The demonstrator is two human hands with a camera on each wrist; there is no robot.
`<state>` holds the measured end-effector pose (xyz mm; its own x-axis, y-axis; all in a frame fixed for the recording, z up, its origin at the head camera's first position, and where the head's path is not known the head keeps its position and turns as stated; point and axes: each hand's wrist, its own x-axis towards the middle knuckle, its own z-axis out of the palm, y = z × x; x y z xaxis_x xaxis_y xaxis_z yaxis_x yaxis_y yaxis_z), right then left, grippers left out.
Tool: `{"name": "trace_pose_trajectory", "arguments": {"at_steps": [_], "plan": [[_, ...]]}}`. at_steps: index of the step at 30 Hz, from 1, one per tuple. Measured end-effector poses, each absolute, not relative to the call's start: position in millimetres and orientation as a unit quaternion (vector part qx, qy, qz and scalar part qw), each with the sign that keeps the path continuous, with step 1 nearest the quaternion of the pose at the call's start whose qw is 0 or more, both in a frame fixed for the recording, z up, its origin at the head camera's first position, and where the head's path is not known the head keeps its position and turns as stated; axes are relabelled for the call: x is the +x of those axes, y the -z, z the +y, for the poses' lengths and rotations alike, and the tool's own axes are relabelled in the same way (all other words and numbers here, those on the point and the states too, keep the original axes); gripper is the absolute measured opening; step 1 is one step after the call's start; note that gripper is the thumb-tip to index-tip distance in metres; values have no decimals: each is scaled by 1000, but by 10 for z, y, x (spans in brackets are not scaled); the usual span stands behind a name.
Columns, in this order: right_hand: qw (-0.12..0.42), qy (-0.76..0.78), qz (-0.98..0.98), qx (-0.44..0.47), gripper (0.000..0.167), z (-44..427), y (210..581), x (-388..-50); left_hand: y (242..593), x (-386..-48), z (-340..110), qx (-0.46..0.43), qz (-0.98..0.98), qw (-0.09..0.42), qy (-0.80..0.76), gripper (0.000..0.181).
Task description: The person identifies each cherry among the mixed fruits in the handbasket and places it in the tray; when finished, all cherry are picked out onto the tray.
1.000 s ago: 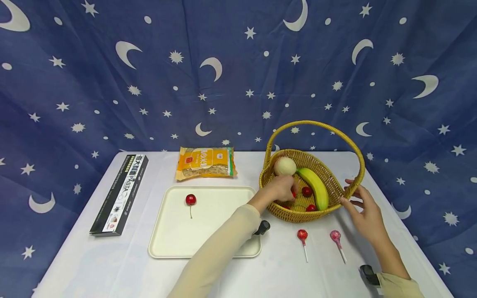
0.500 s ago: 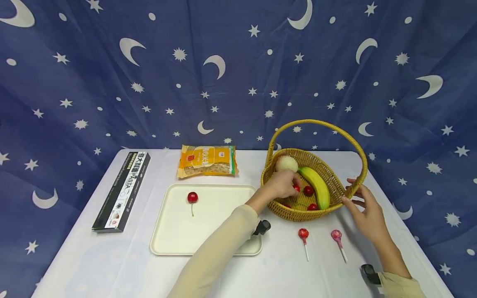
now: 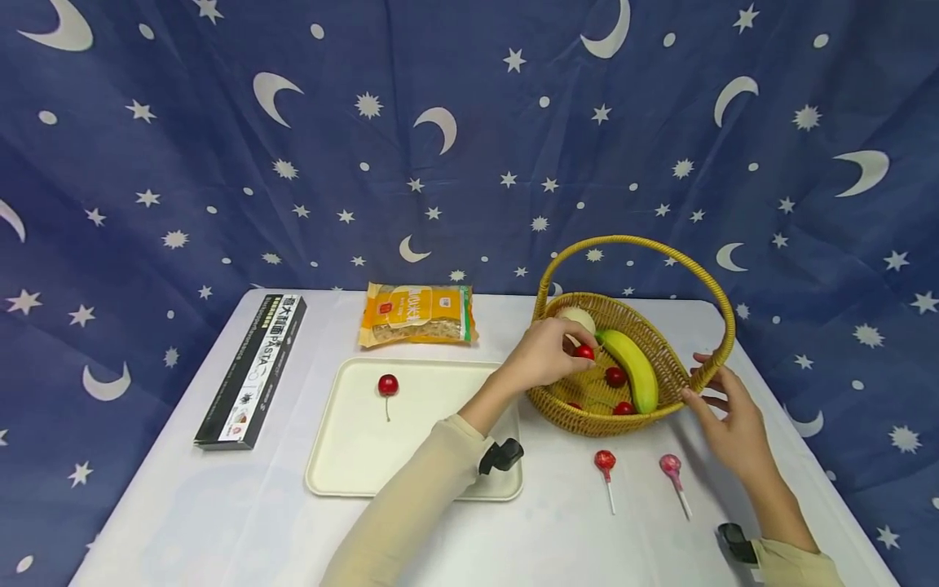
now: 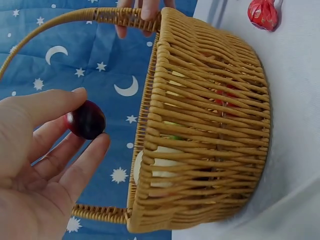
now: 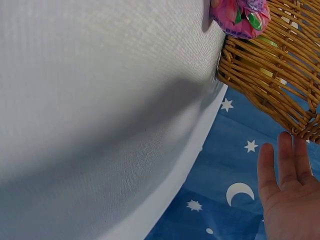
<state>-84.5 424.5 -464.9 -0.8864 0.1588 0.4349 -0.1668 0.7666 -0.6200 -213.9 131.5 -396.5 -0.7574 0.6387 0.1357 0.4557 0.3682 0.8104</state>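
Between thumb and fingers, my left hand pinches a red cherry above the left side of the wicker basket. The left wrist view shows that cherry looking dark, outside the basket wall. My right hand grips the basket's right rim at the foot of its handle; in the right wrist view some fingers reach up to the wicker. In the basket lie a banana, a pale round fruit partly behind my left hand, and several cherries.
A cream tray holds one stemmed cherry. Behind it lies an orange food packet; a black pasta box is at the left. A red lollipop and a pink one lie in front of the basket.
My left hand has risen from inside the basket toward its left rim, bringing up a cherry. My right hand keeps its place at the right rim. The head view has shifted slightly.
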Motion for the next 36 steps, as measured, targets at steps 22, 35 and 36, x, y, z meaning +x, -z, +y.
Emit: {"name": "trace_pose_trajectory", "arguments": {"at_steps": [22,35,36], "plan": [[244,-339,-909,-12,59,4192,4670,-866,3879,-2043,511,282,819,50,-498,22],[246,-342,-907,-12,57,4217,4668,-852,4019,-2008,-61,210,818,20,-535,21],[247,-342,-907,-12,57,4213,4667,-855,4032,-2003,-108,202,818,16,-538,21]]}}
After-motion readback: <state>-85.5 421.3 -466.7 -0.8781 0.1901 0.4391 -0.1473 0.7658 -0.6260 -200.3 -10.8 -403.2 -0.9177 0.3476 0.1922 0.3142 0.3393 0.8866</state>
